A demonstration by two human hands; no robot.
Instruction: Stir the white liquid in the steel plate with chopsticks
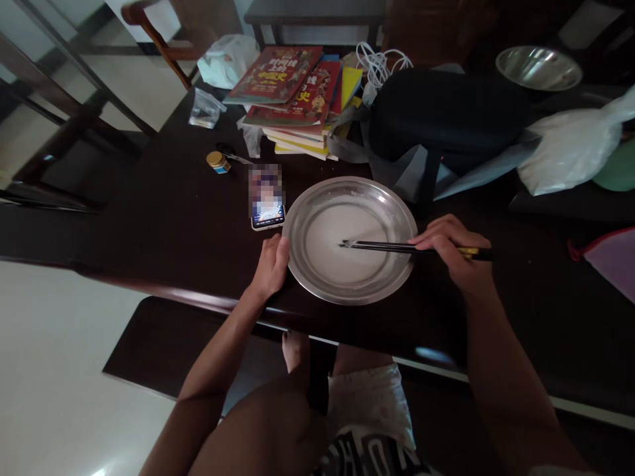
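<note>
Chopsticks (391, 247) sit pinched in my right hand (449, 251), fingers closed around the shafts, tips pointing toward 9 o'clock and resting over the middle of the metal plate (317, 281). My left hand (272, 264) is partly open, its fingers curled against the plate's rim at 9 o'clock. The plate lies on the dark desk (163, 225) near its front edge and holds a thin whitish liquid layer across its floor. A phone (267, 213) lies just beside the plate at 10 o'clock, screen lit. A stack of books (297, 99) lies at 12 o'clock, well apart. A steel bowl (538, 67) stands at 2 o'clock; its contents cannot be seen.
</note>
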